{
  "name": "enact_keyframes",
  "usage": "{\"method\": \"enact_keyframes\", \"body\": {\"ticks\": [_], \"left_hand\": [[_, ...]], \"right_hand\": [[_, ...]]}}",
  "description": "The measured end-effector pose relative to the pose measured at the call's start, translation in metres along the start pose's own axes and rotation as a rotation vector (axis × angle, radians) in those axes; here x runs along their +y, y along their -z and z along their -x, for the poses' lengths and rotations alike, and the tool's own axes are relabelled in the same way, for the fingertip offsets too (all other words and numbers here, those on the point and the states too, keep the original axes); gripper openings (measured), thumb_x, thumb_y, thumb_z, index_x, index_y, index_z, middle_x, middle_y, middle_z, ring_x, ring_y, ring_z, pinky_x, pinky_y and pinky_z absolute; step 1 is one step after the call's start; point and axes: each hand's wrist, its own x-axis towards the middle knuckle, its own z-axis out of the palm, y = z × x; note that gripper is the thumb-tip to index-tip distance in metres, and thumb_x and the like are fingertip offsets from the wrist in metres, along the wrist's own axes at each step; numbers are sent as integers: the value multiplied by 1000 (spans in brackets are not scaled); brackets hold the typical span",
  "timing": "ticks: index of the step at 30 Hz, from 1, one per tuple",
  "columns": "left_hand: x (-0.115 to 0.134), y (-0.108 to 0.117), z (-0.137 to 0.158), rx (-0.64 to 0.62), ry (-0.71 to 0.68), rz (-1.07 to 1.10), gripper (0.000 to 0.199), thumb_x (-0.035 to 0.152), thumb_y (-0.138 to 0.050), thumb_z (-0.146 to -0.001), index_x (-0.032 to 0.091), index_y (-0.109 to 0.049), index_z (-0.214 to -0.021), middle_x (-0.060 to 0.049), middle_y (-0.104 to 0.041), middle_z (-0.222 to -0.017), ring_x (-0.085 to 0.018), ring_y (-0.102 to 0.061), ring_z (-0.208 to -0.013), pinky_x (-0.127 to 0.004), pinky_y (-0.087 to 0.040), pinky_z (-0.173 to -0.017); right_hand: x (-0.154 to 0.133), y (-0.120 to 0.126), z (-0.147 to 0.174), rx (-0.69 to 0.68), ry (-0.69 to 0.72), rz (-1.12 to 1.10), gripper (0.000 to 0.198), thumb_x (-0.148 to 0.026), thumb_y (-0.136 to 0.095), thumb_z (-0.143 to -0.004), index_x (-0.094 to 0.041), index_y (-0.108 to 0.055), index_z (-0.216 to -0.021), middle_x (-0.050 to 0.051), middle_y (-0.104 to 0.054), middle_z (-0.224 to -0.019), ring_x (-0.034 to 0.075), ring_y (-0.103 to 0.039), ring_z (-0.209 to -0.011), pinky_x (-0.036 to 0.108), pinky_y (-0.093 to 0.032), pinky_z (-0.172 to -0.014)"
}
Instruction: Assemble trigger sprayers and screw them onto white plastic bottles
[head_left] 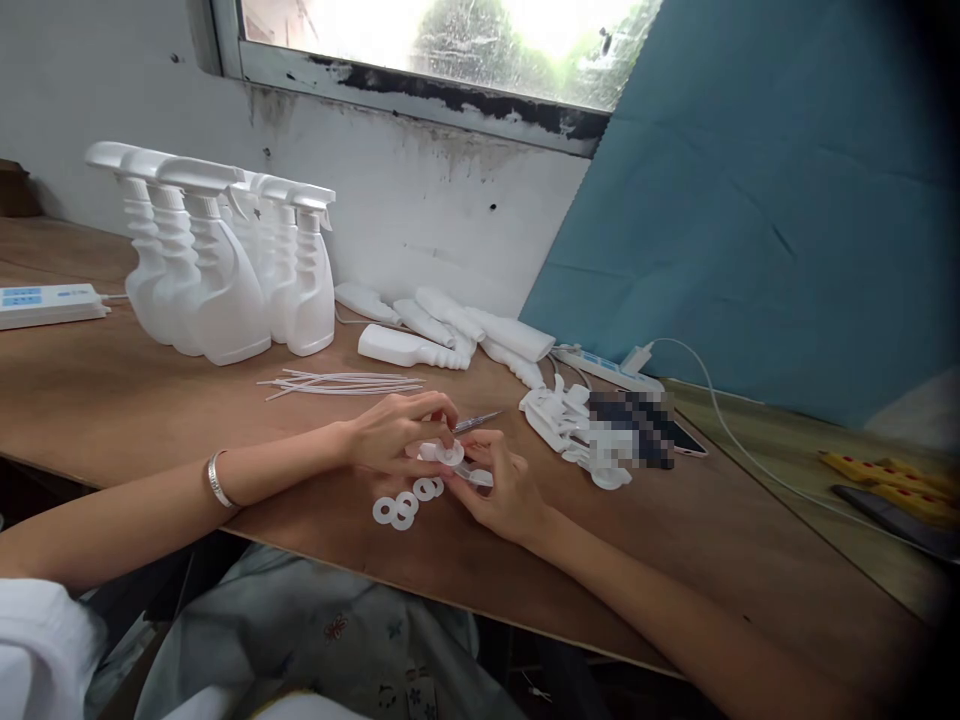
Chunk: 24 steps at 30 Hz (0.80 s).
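Observation:
My left hand [405,430] is closed, its fingers pinching a flat white ring washer [451,455] above the table. Beside it, my right hand [506,490] grips a white spray trigger head [480,477], partly covered by my fingers. The washer sits against or very close to the end of the head; whether they touch is hidden. Several loose ring washers [385,511] lie on the table just below my hands. A slim metallic pen-like tool [477,421] rests behind my fingers. More spray trigger heads [559,415] are heaped to the right.
White spray bottles [232,300] with heads on stand at the back left. Bottles without heads [409,347] lie along the wall. Thin white tubes [341,382] lie before them. Power strips [52,305] [611,370], a cable and a partly blurred phone [686,437] are at the sides.

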Motion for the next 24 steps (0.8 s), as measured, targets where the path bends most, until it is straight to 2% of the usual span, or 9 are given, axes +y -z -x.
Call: {"method": "enact_keyframes", "body": {"ticks": [9, 17, 20, 22, 24], "left_hand": [[2, -1, -3, -77, 19, 34, 23, 36, -52, -80, 15, -57, -88, -10, -55, -95, -17, -54, -84, -25, -44, -71], [4, 1, -5, -143, 95, 87, 23, 38, -51, -81, 17, -57, -90, -9, -53, -99, -14, -54, -81, -24, -44, -71], [-3, 13, -8, -139, 247, 138, 27, 40, -48, -82, 17, -53, -96, -7, -56, -93, -13, -54, -76, -22, -43, -66], [-13, 25, -8, -122, 435, 114, 30, 40, -43, -84, 16, -48, -101, -4, -58, -84, -12, -54, -68, -21, -42, -60], [-27, 38, -4, -192, 611, -11, 28, 39, -41, -84, 18, -49, -99, -1, -60, -79, -11, -53, -63, -21, -40, -59]], "right_hand": [[0, 0, 0, -21, 4, 16, 29, -22, -56, -79, -23, -35, -100, 5, -65, -84, 17, -66, -77, 27, -53, -65], [2, 2, -2, -68, -62, -48, 31, -24, -56, -79, -23, -33, -100, 5, -65, -88, 18, -65, -80, 28, -51, -67], [2, 3, -2, -93, -134, -34, 30, -27, -56, -79, -22, -35, -100, 5, -65, -87, 18, -64, -78, 29, -50, -66], [2, 4, -2, -100, -171, -10, 30, -27, -56, -78, -22, -36, -100, 5, -64, -86, 18, -63, -76, 30, -49, -65], [2, 5, -2, -105, -180, -2, 31, -26, -56, -77, -21, -37, -100, 4, -63, -87, 18, -62, -76, 29, -48, -65]]}}
